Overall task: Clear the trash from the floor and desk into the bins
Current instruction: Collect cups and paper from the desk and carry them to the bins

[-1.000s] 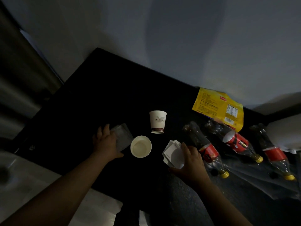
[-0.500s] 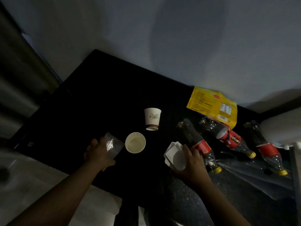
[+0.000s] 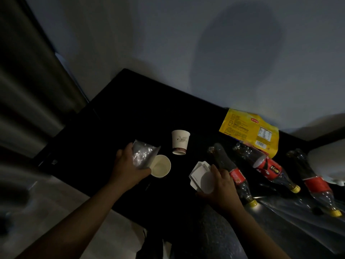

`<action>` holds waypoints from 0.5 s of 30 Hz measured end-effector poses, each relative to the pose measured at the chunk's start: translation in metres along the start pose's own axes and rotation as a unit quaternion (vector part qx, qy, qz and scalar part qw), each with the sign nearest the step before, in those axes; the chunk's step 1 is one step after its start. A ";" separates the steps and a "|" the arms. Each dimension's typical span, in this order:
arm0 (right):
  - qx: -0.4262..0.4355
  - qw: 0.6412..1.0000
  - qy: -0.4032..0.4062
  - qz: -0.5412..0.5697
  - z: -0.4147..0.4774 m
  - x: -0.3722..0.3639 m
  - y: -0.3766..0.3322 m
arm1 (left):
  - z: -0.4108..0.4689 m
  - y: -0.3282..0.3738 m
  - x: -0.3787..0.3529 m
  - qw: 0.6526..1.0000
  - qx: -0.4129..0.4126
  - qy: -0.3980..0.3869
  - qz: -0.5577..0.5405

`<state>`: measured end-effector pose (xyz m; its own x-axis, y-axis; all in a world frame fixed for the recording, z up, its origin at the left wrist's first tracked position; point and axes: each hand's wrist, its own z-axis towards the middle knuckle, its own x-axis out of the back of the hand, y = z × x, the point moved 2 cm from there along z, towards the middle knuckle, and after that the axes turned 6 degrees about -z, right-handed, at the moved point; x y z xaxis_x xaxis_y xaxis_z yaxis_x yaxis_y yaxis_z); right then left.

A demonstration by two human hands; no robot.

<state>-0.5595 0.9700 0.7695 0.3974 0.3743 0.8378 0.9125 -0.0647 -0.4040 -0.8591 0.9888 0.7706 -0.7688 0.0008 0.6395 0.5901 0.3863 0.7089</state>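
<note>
On the black desk (image 3: 119,116), my left hand (image 3: 128,168) grips a crumpled clear plastic cup (image 3: 142,156), tilted over the rim of an upright white paper cup (image 3: 160,166). My right hand (image 3: 222,186) holds white paper scraps and a small white cup (image 3: 202,177) against the desk. An upside-down printed paper cup (image 3: 179,142) stands behind them. Three empty cola bottles with red labels lie to the right: one (image 3: 231,171) beside my right hand, a second (image 3: 265,164), a third (image 3: 315,182). A yellow snack bag (image 3: 250,129) lies by the wall.
The desk stands against a pale wall (image 3: 186,43). A grey curtain (image 3: 28,90) hangs at the left. Light floor (image 3: 61,206) shows below the desk's near edge. A clear plastic sheet (image 3: 291,212) lies under the bottles, and a white object (image 3: 328,161) sits at the far right.
My left hand has lifted the clear plastic cup and brought it right, against the open paper cup. My right hand stays on the white scraps.
</note>
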 end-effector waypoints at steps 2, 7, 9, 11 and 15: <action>0.000 1.000 -0.003 0.007 -0.001 0.003 0.003 | -0.003 0.016 -0.004 0.999 -0.030 -0.001 0.017; -0.011 1.000 0.013 0.017 -0.007 0.008 0.017 | -0.010 0.047 -0.032 0.985 -0.088 -0.057 0.138; -0.020 0.999 0.016 0.024 -0.011 0.010 0.023 | -0.008 0.052 -0.046 0.971 -0.087 -0.084 0.206; -0.027 0.999 0.024 0.024 -0.016 0.013 0.031 | -0.003 0.055 -0.057 0.960 -0.079 -0.102 0.249; -0.039 0.998 0.048 0.022 -0.024 0.018 0.044 | 0.006 0.053 -0.070 0.948 -0.051 -0.116 0.292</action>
<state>-0.5102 0.9520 0.7755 0.4421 0.2785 0.8526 0.8968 -0.1523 -0.4153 -0.7755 1.0153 0.7619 -0.3297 0.3951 0.8574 0.9437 0.1651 0.2868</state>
